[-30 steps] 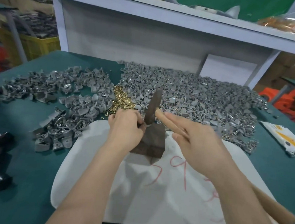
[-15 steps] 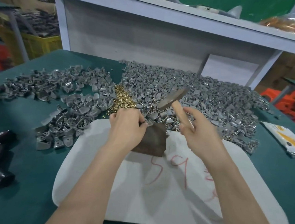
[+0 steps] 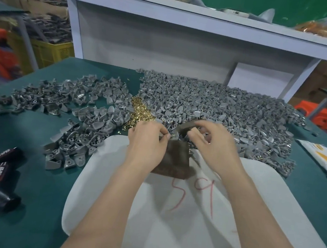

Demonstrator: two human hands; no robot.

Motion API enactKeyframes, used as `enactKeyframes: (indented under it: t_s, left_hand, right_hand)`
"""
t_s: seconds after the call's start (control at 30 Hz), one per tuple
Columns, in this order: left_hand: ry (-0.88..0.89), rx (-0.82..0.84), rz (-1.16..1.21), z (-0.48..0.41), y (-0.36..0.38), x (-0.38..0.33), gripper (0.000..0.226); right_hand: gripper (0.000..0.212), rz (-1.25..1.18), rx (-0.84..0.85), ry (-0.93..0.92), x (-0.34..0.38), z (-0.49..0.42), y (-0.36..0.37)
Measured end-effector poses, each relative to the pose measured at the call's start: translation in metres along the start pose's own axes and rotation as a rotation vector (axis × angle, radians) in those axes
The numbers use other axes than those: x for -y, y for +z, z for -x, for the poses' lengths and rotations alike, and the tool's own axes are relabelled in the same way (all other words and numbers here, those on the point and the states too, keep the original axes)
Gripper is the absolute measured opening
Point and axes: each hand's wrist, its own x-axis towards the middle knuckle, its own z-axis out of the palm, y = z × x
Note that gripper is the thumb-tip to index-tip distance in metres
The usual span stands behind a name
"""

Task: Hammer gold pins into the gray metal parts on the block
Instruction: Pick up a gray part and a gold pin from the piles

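The left hand (image 3: pixel 147 142) lay against the dark block (image 3: pixel 177 162), its fingers (image 3: pixel 162 138) pinching a gray part (image 3: pixel 174 137) at the block's top edge (mostly hidden, so its seating was unclear). Just beside it, the right hand (image 3: pixel 214 146) had its fingers curled round the hammer (image 3: pixel 186 126), close to the head. The block stood on a white pad (image 3: pixel 169 233) on the green counter (image 3: pixel 36 172). Gold pins (image 3: pixel 140 112) lay behind the left hand, among heaps of gray metal parts (image 3: pixel 229 109).

Matt gray metal parts (image 3: pixel 209 106) (gold pins (image 3: pixel 140 113) glossy)
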Motion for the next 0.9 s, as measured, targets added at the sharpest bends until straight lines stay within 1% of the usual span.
enactKeyframes:
  t_s: [0.03,0.1,0.13,0.17,0.2,0.23,0.27,0.3,0.33,0.37,0.4,0.47,0.53,0.57,0.6,0.67,0.73,0.77,0.8,0.83,0.9]
  left_hand:
    - [0.026,-0.009,0.020,0.000,0.000,0.000,0.012]
    - [0.062,-0.038,0.064,0.000,-0.001,-0.001,0.011]
    - [0.061,-0.067,0.088,-0.001,-0.002,0.000,0.012]
    - [0.045,-0.106,0.119,-0.002,-0.002,0.001,0.014]
    - [0.015,-0.155,0.166,-0.003,-0.003,0.001,0.018]
    - [-0.024,-0.214,0.235,-0.004,-0.005,0.002,0.021]
    - [-0.067,-0.282,0.317,-0.005,-0.007,0.003,0.022]
    - [-0.113,-0.351,0.403,-0.006,-0.009,0.003,0.021]
    - [-0.166,-0.415,0.490,-0.007,-0.012,0.004,0.019]
    - [-0.231,-0.468,0.582,-0.008,-0.014,0.006,0.016]
    - [-0.309,-0.507,0.682,-0.009,-0.017,0.008,0.015]
    - [-0.455,-0.551,0.883,-0.010,-0.019,0.013,0.019]
    - [-0.549,-0.601,0.986,-0.011,-0.021,0.017,0.020]
    - [-0.579,-0.633,1.021,-0.012,-0.021,0.018,0.018]
    - [-0.602,-0.665,1.054,-0.013,-0.021,0.020,0.016]
    - [-0.654,-0.705,1.109,-0.016,-0.021,0.025,0.016]
    - [-0.709,-0.713,1.123,-0.017,-0.020,0.028,0.018]
    - [-0.724,-0.712,1.123,-0.016,-0.020,0.029,0.019]
    - [-0.729,-0.713,1.126,-0.016,-0.020,0.029,0.020]
    - [-0.729,-0.714,1.126,-0.016,-0.019,0.029,0.021]
    - [-0.734,-0.712,1.114,-0.016,-0.019,0.028,0.021]
  right_hand:
    - [0.026,-0.071,0.076,-0.021,0.012,0.000,0.003]
    - [0.014,-0.206,0.244,0.020,0.031,-0.003,0.009]
    - [0.009,-0.265,0.254,0.057,0.037,-0.008,0.010]
    - [0.008,-0.295,0.191,0.092,0.039,-0.015,0.010]
    - [0.010,-0.302,0.080,0.123,0.039,-0.025,0.008]
    - [0.018,-0.294,-0.043,0.155,0.039,-0.037,0.005]
    - [0.032,-0.288,-0.123,0.196,0.039,-0.048,0.001]
    - [0.050,-0.256,-0.121,0.244,0.038,-0.058,0.000]
    - [0.065,-0.160,-0.056,0.281,0.040,-0.067,0.001]
    - [0.073,-0.028,0.030,0.280,0.044,-0.073,0.007]
    - [0.075,0.073,0.103,0.234,0.050,-0.076,0.016]
    - [0.063,0.114,0.213,0.047,0.066,-0.076,0.038]
    - [0.045,0.092,0.344,-0.114,0.086,-0.069,0.059]
    - [0.040,0.109,0.407,-0.155,0.094,-0.068,0.069]
    - [0.039,0.147,0.463,-0.188,0.101,-0.067,0.081]
    - [0.046,0.272,0.558,-0.233,0.115,-0.073,0.103]
    - [0.054,0.412,0.659,-0.211,0.125,-0.080,0.120]
    - [0.055,0.445,0.698,-0.189,0.127,-0.082,0.127]
    - [0.051,0.443,0.705,-0.172,0.128,-0.083,0.131]
    - [0.040,0.419,0.677,-0.166,0.128,-0.083,0.134]
    - [0.011,0.362,0.579,-0.170,0.125,-0.080,0.137]
